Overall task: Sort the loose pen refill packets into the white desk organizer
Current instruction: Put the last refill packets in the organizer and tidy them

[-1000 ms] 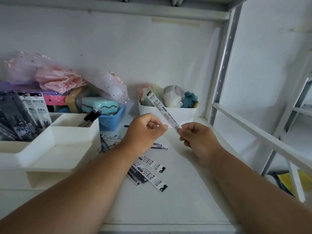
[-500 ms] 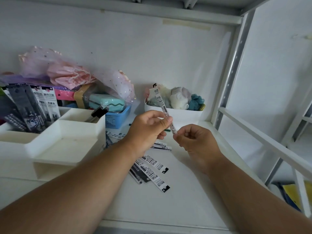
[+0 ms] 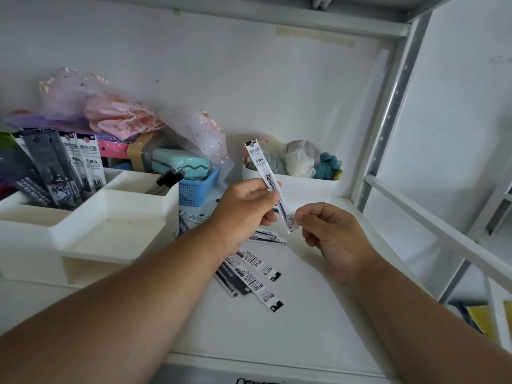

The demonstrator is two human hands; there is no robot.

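My left hand (image 3: 243,209) pinches a long white pen refill packet (image 3: 261,169) near its middle and holds it almost upright above the shelf. My right hand (image 3: 329,234) has its fingertips at the packet's lower end, fingers curled. Several loose refill packets (image 3: 255,275) lie flat on the white shelf below my hands. More lie behind my left hand (image 3: 194,216). The white desk organizer (image 3: 91,231) stands at the left. Its back compartment holds several upright packets (image 3: 69,167); its front tray looks bare.
A blue basket (image 3: 194,189) with a mint-green case sits behind the organizer, under pink and purple gauze bags (image 3: 116,117). A white tub (image 3: 304,187) of soft items stands at the back. A metal upright (image 3: 388,112) and white rail (image 3: 443,234) bound the right side.
The packet has swung from a slant to nearly upright, printed front now facing me. My right hand has shifted to its bottom tip. The view has tilted.
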